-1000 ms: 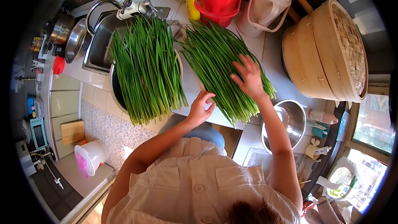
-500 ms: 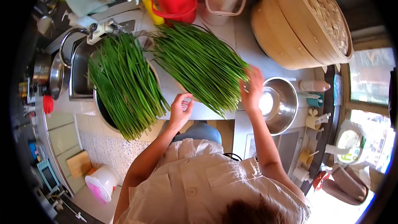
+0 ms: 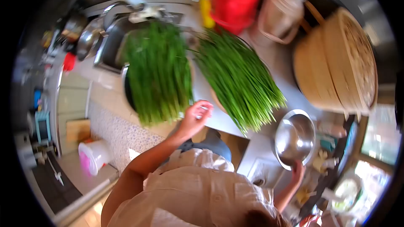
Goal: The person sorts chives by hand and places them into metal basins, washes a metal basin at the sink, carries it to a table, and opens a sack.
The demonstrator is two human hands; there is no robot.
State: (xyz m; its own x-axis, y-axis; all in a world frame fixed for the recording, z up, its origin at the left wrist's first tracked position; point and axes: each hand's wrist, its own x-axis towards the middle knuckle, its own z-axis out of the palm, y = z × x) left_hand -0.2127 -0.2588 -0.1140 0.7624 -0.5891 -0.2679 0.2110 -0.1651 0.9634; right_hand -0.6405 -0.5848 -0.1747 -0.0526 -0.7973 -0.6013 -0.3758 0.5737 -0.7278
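Two big heaps of long green garlic chives lie on the counter, blurred by motion. The left heap (image 3: 158, 75) covers a basin beside the sink; the right heap (image 3: 242, 80) rests on a round container whose edge barely shows. My left hand (image 3: 197, 117) is between the lower ends of the heaps, fingers curled in; what they hold, if anything, is unclear. At the right, my right hand (image 3: 298, 170) grips the near rim of a shiny metal bowl (image 3: 294, 136), its fingers partly hidden.
Behind the chives stand a red bucket (image 3: 235, 2), a pale lidded jug (image 3: 281, 12) and a yellow spray bottle (image 3: 206, 10). A bamboo steamer (image 3: 332, 61) fills the back right. The sink (image 3: 110, 50) is at the left, and a white bucket (image 3: 96, 155) stands on the lower left.
My right hand has left the cut ends of the right heap and moved to the metal bowl's rim. My left hand stays curled between the heaps. The whole view has turned.
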